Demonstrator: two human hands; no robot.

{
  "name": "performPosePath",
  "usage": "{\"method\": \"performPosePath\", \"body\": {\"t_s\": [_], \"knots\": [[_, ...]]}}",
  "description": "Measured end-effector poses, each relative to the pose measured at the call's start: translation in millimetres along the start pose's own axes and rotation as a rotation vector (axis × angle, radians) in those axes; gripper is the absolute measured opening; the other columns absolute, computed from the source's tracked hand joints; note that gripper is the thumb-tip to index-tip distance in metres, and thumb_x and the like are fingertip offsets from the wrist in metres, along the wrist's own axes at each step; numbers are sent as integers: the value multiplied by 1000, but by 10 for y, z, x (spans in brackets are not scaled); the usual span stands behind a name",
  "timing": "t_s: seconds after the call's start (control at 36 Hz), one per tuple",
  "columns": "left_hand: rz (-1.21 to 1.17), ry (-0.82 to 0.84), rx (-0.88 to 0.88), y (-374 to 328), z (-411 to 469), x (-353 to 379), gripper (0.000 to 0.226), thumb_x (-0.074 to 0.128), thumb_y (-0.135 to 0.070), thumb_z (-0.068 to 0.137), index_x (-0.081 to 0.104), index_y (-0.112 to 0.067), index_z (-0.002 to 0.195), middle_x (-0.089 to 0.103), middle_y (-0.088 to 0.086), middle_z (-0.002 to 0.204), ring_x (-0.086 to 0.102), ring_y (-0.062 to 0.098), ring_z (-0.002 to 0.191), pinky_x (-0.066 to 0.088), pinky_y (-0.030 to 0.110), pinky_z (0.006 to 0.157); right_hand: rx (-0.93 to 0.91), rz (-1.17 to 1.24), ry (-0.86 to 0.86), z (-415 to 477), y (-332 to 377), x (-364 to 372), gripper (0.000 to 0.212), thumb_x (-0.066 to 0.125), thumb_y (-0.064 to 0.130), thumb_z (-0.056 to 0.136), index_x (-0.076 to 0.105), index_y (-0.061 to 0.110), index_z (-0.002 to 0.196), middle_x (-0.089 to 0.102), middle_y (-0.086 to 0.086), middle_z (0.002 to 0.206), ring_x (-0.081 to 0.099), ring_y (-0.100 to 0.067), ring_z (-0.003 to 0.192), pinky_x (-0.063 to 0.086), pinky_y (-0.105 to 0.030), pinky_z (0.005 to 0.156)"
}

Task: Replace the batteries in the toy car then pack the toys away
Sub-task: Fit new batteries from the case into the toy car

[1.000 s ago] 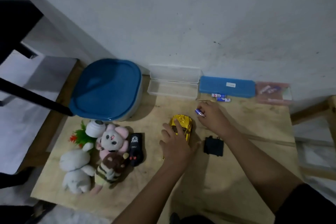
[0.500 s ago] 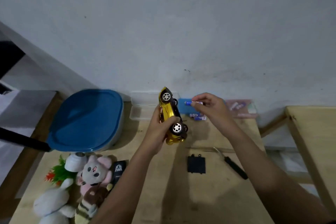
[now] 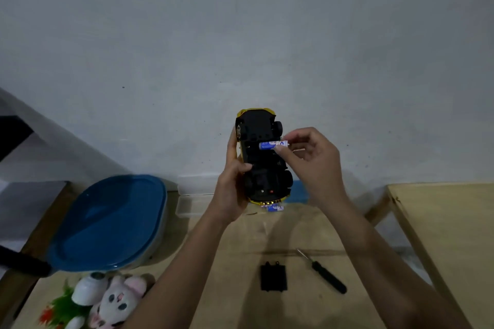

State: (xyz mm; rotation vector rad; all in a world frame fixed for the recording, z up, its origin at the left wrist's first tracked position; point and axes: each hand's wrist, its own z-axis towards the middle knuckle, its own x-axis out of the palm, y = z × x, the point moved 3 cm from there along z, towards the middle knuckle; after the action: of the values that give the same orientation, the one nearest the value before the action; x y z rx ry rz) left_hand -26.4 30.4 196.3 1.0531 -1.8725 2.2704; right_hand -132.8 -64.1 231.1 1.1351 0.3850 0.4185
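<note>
My left hand (image 3: 232,189) grips the yellow toy car (image 3: 260,163), held up in the air with its black underside facing me. My right hand (image 3: 310,160) pinches a blue and white battery (image 3: 272,145) by one end and holds it across the car's underside near the front wheels. The black battery cover (image 3: 273,277) lies on the wooden table (image 3: 240,262) below, with a black-handled screwdriver (image 3: 324,274) to its right. More batteries (image 3: 275,207) lie on the table behind the car.
A large box with a blue lid (image 3: 109,222) stands at the left. A clear plastic case (image 3: 191,203) sits by the wall. Plush toys (image 3: 117,302), a white cup (image 3: 89,288) and a small green plant (image 3: 60,310) crowd the lower left. A second table (image 3: 449,235) stands right.
My left hand lifted the car off the table and turned it underside towards me. My right hand brought the battery up onto the car's underside. My head tilted up towards the wall.
</note>
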Motion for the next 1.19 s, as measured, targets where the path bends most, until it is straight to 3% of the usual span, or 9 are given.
{"method": "performPosePath", "body": {"t_s": [0.11, 0.28, 0.36, 0.5, 0.67, 0.83, 0.94, 1.08, 1.19], "knots": [[15, 29, 58, -26, -14, 57, 80, 39, -9, 73, 22, -45, 142, 66, -13, 118, 68, 19, 97, 58, 37, 74, -55, 2, -16, -30, 79, 22, 17, 76, 8, 74, 65, 18, 81, 64, 2, 80, 60, -11, 67, 53, -23, 67], [166, 79, 93, -91, -83, 85, 87, 56, -17, 70, 18, -43, 144, 58, -16, 130, 60, 20, 113, 55, 36, 83, -126, -39, -71, -43, 81, 71, 18, 77, 11, 73, 72, 15, 89, 60, 5, 83, 59, -7, 68, 52, -20, 69], [243, 114, 109, -135, -112, 26, 97, 60, -13, 70, 9, -41, 147, 56, -16, 131, 61, 19, 111, 54, 36, 84, -169, -79, -14, -27, 69, 70, 20, 72, 8, 77, 71, 13, 96, 61, 7, 85, 61, -3, 76, 52, -16, 73], [326, 144, 106, -159, -121, -60, 96, 50, 7, 71, 12, -44, 144, 58, -16, 128, 62, 18, 105, 54, 33, 79, -225, -178, 13, -26, -12, 85, 21, 71, 5, 77, 72, 5, 98, 58, 9, 82, 59, 1, 79, 49, -9, 69], [382, 120, 118, -122, -124, -101, 98, 46, 11, 70, 11, -41, 146, 58, -17, 127, 61, 18, 106, 54, 31, 81, -342, -293, -18, -75, -53, 182, 15, 69, 3, 78, 72, 3, 93, 52, 4, 83, 54, 1, 78, 46, -7, 66], [370, 85, 142, -96, -111, -138, 100, 49, 10, 70, 9, -40, 147, 44, 3, 142, 58, 22, 111, 53, 34, 85, -326, -327, -31, -92, -104, 267, 14, 68, 6, 81, 72, 6, 95, 52, -2, 96, 59, -11, 86, 53, -10, 66], [403, 125, 83, -87, -79, -161, 103, 57, 4, 75, 3, -46, 146, 36, 1, 148, 52, 23, 123, 50, 33, 91, -318, -333, -61, -56, -144, 260, 16, 71, 4, 79, 73, 5, 94, 55, -2, 96, 55, -1, 90, 50, -4, 64], [590, 232, -81, -82, -15, -291, 114, 73, -17, 74, -12, -59, 138, 30, -10, 149, 45, 19, 130, 44, 42, 104, -327, -373, -109, -5, -239, 182, 12, 73, 1, 75, 74, 4, 87, 60, -6, 93, 58, -5, 85, 51, -8, 70], [661, 212, -122, -37, -6, -353, 121, 76, -11, 75, -16, -56, 140, 35, -9, 143, 47, 13, 127, 48, 35, 99, -337, -414, -59, -1, -330, 213, 8, 70, -2, 77, 72, 1, 83, 60, -12, 95, 58, -8, 84, 46, -1, 68]]}}
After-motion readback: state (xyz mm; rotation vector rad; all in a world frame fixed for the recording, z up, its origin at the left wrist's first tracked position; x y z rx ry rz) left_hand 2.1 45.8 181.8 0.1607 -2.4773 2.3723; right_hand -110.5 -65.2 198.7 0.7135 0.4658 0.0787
